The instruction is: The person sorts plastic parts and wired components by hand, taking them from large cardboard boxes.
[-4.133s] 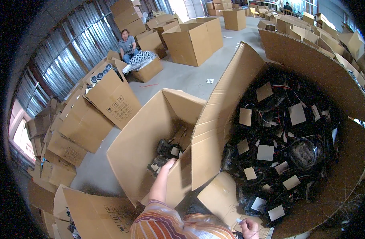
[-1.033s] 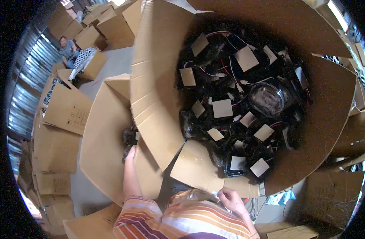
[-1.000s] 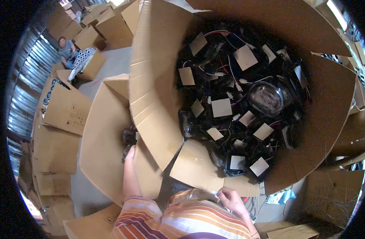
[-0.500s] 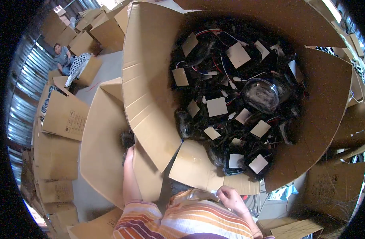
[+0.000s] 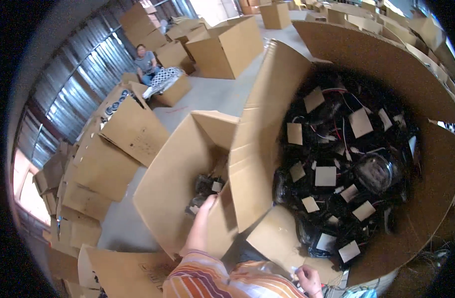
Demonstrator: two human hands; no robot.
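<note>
My left hand [image 5: 207, 202] reaches down inside the smaller cardboard box [image 5: 160, 186] on the left. Its fingers are bent around a black plastic-wrapped part [image 5: 205, 185] bearing a pale square; the fingertips are hidden. Low in front of my body, my right hand [image 5: 309, 280] is closed, with a small whitish bit at its fingertips that is too small to name. The big open carton [image 5: 259, 144] on the right holds many similar black wrapped parts [image 5: 379, 173] with pale square pieces [image 5: 325, 176], thin wires and white connectors.
Between the two boxes rises the big carton's folded flap. More cartons [image 5: 227, 49] stand at the back and along the left. Another person [image 5: 146, 64] sits far off beside a box topped with patterned cloth [image 5: 165, 78]. A corrugated metal wall [image 5: 83, 74] runs along the left.
My view has swung left, so the boxes appear farther right and lower. More of the small box's inside and the dark part by my left hand now show. My right hand stays closed.
</note>
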